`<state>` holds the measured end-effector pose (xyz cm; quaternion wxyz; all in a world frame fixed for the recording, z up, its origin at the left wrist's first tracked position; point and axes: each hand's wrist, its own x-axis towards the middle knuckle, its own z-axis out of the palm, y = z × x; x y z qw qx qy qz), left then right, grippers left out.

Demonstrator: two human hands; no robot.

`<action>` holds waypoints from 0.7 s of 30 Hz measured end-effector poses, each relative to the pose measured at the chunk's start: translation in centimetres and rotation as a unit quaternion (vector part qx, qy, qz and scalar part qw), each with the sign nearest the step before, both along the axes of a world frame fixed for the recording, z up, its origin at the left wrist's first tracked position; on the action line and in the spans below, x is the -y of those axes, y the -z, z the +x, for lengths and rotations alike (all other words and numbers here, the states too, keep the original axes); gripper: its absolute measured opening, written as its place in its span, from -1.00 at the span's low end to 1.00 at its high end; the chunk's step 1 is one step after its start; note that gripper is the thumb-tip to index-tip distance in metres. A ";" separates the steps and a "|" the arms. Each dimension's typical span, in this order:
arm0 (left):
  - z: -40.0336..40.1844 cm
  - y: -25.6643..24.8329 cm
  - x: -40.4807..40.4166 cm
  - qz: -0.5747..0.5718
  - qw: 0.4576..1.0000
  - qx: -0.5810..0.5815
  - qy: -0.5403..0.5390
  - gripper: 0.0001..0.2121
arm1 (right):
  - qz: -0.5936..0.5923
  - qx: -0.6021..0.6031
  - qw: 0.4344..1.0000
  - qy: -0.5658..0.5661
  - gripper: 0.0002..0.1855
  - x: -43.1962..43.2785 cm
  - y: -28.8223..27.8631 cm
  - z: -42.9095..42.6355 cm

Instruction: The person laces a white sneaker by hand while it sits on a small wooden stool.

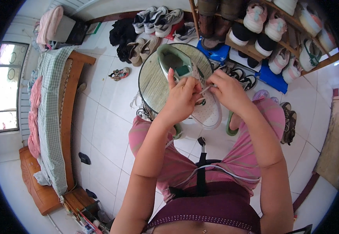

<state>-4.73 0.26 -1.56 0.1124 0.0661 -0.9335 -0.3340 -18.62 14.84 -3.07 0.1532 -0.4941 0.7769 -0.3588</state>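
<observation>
A white sneaker with small perforations and a green lining rests on a round wood-grain stool top. Its toe points toward me and hangs past the stool's near edge. My left hand lies over the shoe's lacing, fingers curled on the white shoelace and thumb raised beside the tongue. Across from it, my right hand pinches the lace between thumb and fingertips at the shoe's other side. A short strand runs between both hands. My fingers hide most of the eyelets.
A wooden shoe rack holding several pairs stands at the upper right, near blue shoeboxes. More sneakers line the far wall. A small patterned shoe lies left of the stool. The bed is farther left.
</observation>
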 end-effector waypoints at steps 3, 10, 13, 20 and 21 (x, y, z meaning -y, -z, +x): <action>0.0 -0.1 0.0 0.004 1.000 0.006 0.007 -0.81 | -0.017 -0.004 1.000 0.003 -0.83 -0.3 -0.7 0.0; 0.3 0.6 0.2 -0.045 0.999 -0.012 0.001 -0.81 | -0.017 0.051 0.991 -0.126 -0.82 -1.3 -1.7 -0.2; 0.1 0.8 0.2 -0.042 0.999 -0.028 0.008 -0.78 | -0.025 0.023 0.990 -0.138 -0.79 -1.2 -1.2 0.8; 0.1 0.7 0.4 -0.036 0.999 -0.030 0.009 -0.71 | -0.058 -0.078 0.982 -0.160 -0.71 -0.7 -1.0 2.0; 0.1 0.7 0.4 -0.036 0.999 -0.030 0.009 -0.71 | -0.078 -0.105 0.979 -0.159 -0.72 -0.7 -1.0 2.1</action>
